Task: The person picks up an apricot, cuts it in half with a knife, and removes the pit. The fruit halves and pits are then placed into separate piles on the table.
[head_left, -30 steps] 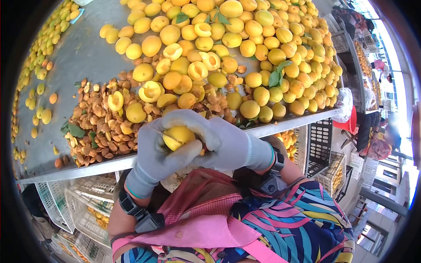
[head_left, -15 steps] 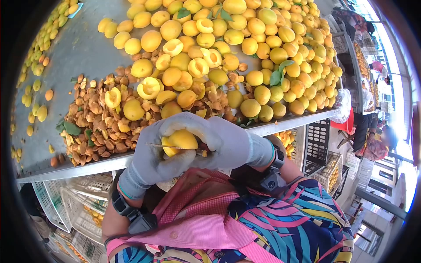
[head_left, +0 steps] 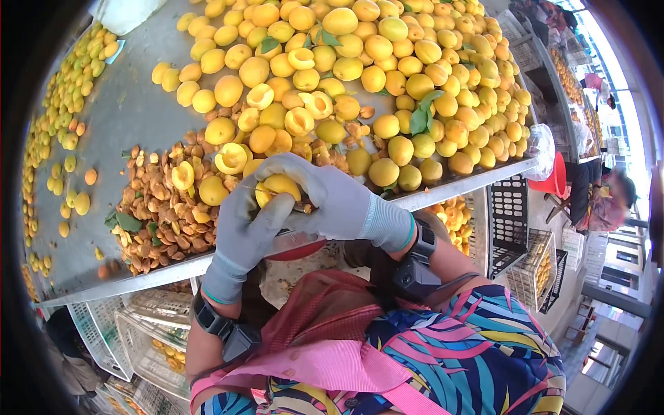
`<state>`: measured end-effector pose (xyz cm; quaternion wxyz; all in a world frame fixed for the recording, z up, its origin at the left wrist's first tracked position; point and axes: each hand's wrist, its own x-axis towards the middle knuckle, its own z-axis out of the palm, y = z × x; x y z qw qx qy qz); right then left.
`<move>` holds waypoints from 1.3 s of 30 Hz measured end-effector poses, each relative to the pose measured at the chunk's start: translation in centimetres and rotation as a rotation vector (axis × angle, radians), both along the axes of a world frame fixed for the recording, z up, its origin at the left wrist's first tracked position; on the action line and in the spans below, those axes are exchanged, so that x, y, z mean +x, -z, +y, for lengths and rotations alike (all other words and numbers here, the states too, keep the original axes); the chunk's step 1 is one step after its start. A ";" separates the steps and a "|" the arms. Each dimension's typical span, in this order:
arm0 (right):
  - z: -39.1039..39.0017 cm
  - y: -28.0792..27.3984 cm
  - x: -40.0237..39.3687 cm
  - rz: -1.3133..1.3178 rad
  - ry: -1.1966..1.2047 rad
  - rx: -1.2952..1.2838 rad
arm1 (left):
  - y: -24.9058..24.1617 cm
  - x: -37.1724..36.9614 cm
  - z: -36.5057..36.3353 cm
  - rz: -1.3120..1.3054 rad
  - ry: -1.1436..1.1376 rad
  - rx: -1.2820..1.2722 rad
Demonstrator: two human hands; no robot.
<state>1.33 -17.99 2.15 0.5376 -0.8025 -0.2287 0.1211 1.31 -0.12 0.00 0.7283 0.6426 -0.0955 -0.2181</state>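
Yellow apricot [head_left: 278, 187] — round, smooth-skinned

Your grey-gloved left hand [head_left: 245, 232] and right hand [head_left: 339, 200] grip a yellow apricot [head_left: 277, 187]; brown pits [head_left: 155, 214] cover the grey surface [head_left: 124, 111] at nine o'clock.

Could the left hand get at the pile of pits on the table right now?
Probably not at once: the left hand is clasped around an apricot, though the pit pile lies uncovered just beside it.

Single head-worn fisheye view, looking steeply down and forward from close above the worktop [head_left: 131, 97], which fills the upper frame; wearer's own torso along the bottom edge.
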 end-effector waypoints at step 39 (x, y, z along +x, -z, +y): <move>-0.7 1.1 0.6 0.070 0.195 0.015 | 1.6 0.2 -1.3 0.002 -0.122 -0.041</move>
